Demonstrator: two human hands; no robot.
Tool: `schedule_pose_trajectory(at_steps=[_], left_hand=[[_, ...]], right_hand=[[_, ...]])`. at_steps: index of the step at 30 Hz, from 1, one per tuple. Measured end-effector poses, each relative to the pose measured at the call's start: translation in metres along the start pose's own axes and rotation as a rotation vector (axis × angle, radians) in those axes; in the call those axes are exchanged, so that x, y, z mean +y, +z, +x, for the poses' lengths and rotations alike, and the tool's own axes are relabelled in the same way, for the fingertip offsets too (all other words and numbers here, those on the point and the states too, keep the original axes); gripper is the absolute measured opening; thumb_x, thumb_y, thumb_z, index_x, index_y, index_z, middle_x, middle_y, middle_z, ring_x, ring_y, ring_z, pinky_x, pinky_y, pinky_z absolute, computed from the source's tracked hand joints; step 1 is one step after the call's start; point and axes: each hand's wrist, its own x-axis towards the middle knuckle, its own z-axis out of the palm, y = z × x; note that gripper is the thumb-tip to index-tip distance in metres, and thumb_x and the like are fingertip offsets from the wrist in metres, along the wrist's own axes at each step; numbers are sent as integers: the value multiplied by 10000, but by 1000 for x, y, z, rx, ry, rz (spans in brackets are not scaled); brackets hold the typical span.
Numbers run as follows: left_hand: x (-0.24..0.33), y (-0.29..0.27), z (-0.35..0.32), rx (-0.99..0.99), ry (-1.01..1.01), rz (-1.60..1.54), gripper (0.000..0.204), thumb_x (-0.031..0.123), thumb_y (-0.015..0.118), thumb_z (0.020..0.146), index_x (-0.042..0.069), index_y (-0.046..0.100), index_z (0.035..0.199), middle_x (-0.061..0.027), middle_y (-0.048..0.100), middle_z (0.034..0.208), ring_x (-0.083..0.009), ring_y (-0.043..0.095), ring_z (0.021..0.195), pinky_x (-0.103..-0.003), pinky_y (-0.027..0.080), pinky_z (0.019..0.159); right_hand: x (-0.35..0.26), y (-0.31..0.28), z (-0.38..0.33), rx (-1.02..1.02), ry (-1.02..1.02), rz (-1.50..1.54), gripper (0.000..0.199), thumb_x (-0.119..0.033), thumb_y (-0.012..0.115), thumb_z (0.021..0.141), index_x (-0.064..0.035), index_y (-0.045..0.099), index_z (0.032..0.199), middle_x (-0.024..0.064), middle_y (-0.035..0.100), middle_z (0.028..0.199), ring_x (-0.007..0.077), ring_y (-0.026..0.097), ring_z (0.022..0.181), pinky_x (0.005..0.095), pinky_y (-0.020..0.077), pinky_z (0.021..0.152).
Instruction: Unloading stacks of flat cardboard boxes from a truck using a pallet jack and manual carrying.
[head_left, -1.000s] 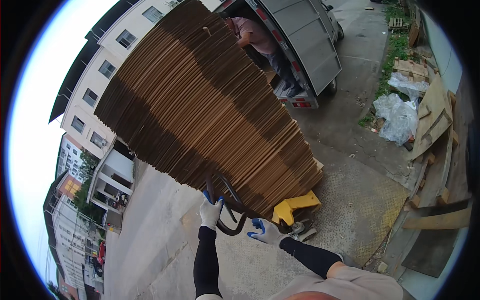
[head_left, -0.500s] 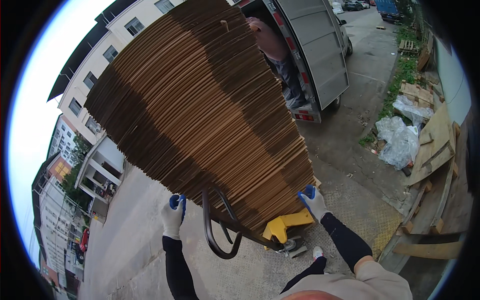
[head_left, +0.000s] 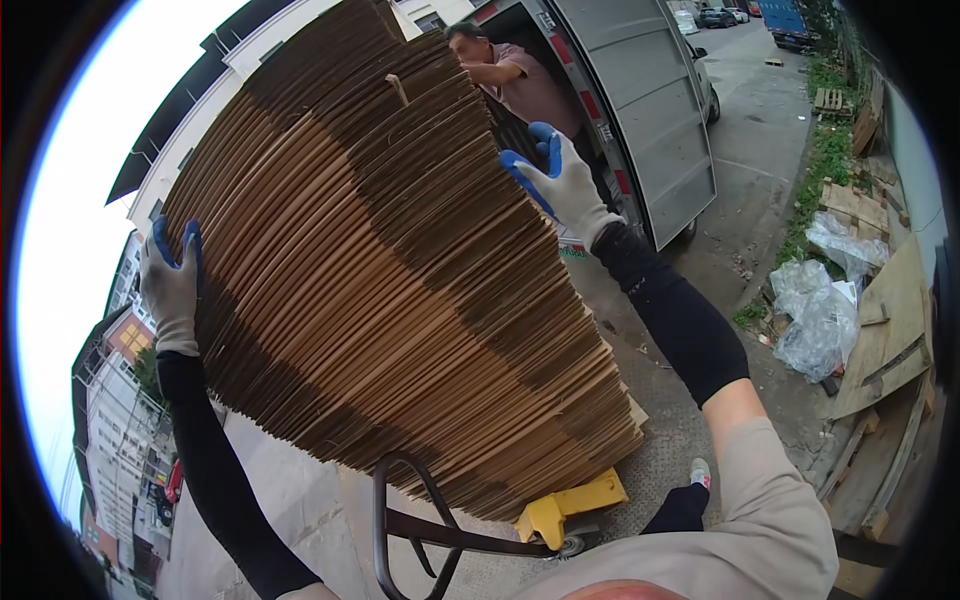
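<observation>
A tall stack of flat brown cardboard sheets (head_left: 400, 260) fills the middle, resting on a yellow pallet jack (head_left: 570, 508) with a black looped handle (head_left: 382, 530). I wear grey gloves with blue fingers. My left hand (head_left: 172, 275) is at the stack's left edge, fingers apart and pointing up; whether it presses on the sheets is hard to see. Raised along the right edge, my right hand (head_left: 560, 180) has its thumb and fingers spread around the side of the stack. Neither hand grips a sheet.
Behind the stack, a person (head_left: 525, 85) stands at the open back of a grey van, an arm at the stack's top. The van door (head_left: 645, 120) swings out to the right. Clear plastic wrap (head_left: 815, 320), wooden boards (head_left: 890, 330) and pallets lie along the right wall.
Both my hands have risen from beside the handle to the upper sides of the stack. The stack looks nearer, and the person behind now shows head and arm beside its top.
</observation>
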Motion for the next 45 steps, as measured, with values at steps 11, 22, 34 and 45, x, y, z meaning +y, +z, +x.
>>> schedule_pose_trajectory(at_steps=[11,22,34,45], left_hand=[[87,145,133,-95,-186,58,763,601,559,889,76,429,1427,-218,573,1299,-367,572,1194,-444,467,975],[124,183,104,-262,-59,-66,565,509,434,994,30,633,1217,-170,633,1223,-356,607,1123,-404,461,952],[111,181,84,-141,-131,-115,505,392,409,1029,-3,586,1289,-172,652,1216,-277,614,1151,-368,447,995],[-6,164,56,-130,-332,-412,494,309,474,1011,-49,477,1350,-182,497,1392,-263,500,1260,-368,386,1060]], right_hand=[[69,30,109,-133,-127,450,1062,-549,805,722,74,307,1423,272,424,1403,365,427,1324,410,366,1102],[110,58,96,-441,-15,766,954,-489,761,797,27,296,1451,219,437,1383,314,482,1264,390,405,1074],[144,77,123,-333,-212,899,1031,-546,782,743,10,296,1462,153,463,1348,215,561,1100,364,487,964],[239,95,150,-248,-183,889,893,-468,747,815,6,325,1444,142,488,1295,209,578,1044,364,511,904]])
